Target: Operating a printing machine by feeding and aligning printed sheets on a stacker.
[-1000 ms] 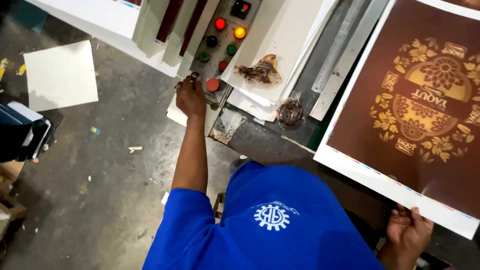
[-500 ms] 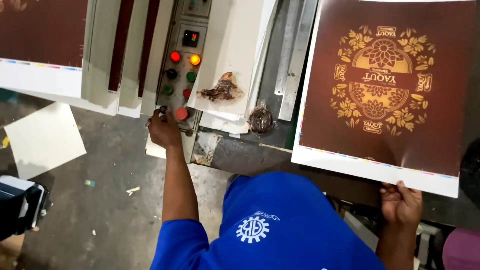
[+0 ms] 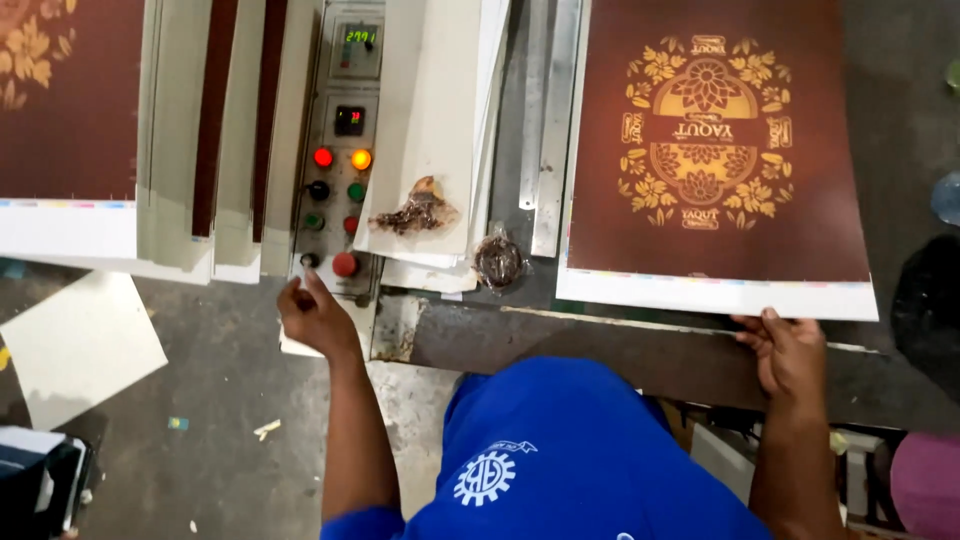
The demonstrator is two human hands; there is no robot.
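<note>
left hand (image 3: 312,315) loose, fingers by the red button (image 3: 344,264) | right hand (image 3: 788,350) pinching the brown printed sheet (image 3: 715,160) edge — we keep it flat, square on the surface (image 3: 600,345)

The control panel (image 3: 338,150) stands upright between a row of stacked sheets (image 3: 190,140) on its left and a leaning pile of boards (image 3: 435,130) on its right. Right of those boards lie metal rulers (image 3: 545,110), then the large printed sheet (image 3: 712,150), flat on the machine bed (image 3: 640,350) (its near edge overhangs). The left hand (image 3: 315,315) sits just below the panel; the right hand (image 3: 790,350) grips the sheet's near edge. A loose sheet (image 3: 80,345) lies on the floor (image 3: 230,420), far left.
</note>
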